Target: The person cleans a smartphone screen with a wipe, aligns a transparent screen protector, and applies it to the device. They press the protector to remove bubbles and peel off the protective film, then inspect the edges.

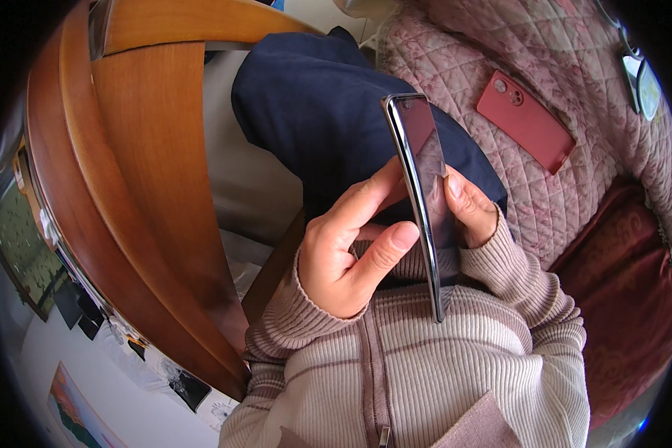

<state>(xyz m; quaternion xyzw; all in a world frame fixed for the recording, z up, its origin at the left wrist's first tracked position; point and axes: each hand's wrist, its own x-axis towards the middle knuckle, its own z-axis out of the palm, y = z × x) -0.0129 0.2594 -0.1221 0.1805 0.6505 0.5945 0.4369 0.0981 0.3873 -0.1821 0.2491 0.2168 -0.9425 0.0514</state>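
A smartphone (425,185) with a silver metal frame stands tilted on edge in front of my chest, its dark glossy screen reflecting something reddish. My left hand (350,246) grips its left side, with the thumb against the metal edge and the fingers partly hidden behind the phone. On the other side, my right hand (467,204) holds the phone with its thumb near the screen's edge; its other fingers are mostly out of sight. A red phone case (523,120) with camera cut-outs lies on the pink quilt to the right.
The quilted floral bedspread (537,207) spreads along the right, beside a dark red satin cushion or cover (627,313). Eyeglasses (641,84) rest at the upper right. A curved wooden headboard or furniture panel (151,157) stands at the left. Dark blue trousers (313,101) cover my legs.
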